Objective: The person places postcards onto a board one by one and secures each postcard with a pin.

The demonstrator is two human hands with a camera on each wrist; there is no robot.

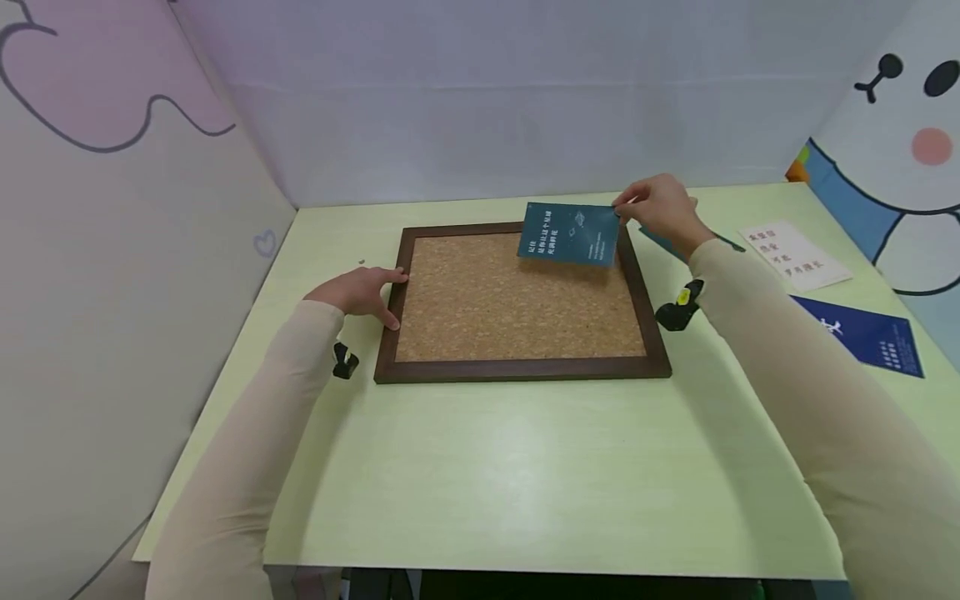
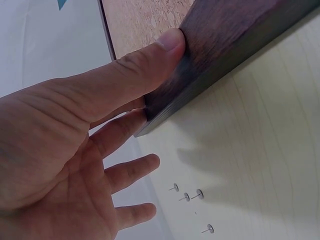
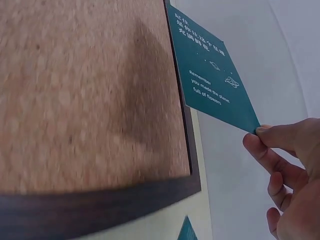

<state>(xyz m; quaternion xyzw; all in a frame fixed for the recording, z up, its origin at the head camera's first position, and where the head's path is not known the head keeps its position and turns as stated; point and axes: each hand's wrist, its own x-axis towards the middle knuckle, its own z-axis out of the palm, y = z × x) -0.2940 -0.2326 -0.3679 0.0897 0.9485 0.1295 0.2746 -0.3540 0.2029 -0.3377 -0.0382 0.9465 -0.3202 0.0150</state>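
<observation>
A cork board (image 1: pixel 510 312) with a dark brown wooden frame (image 1: pixel 525 369) lies flat on the table. My left hand (image 1: pixel 352 292) rests on the frame's left side; its thumb (image 2: pixel 167 45) and a fingertip touch the wood, and the other fingers stretch out straight. Over the board's upper right part, a teal card (image 1: pixel 570 233) with white writing and small drawings is held by my right hand (image 1: pixel 663 208). Thumb and forefinger pinch one corner of it, as the right wrist view shows. The card casts a shadow on the cork and appears raised above it.
Several metal thumbtacks (image 2: pixel 200 194) lie on the table (image 1: pixel 525 475) beyond the left hand. Right of the board are a white card (image 1: pixel 795 254), a dark blue card (image 1: pixel 877 337) and another teal card (image 1: pixel 660 242), partly hidden by the right hand. Walls border the back and left.
</observation>
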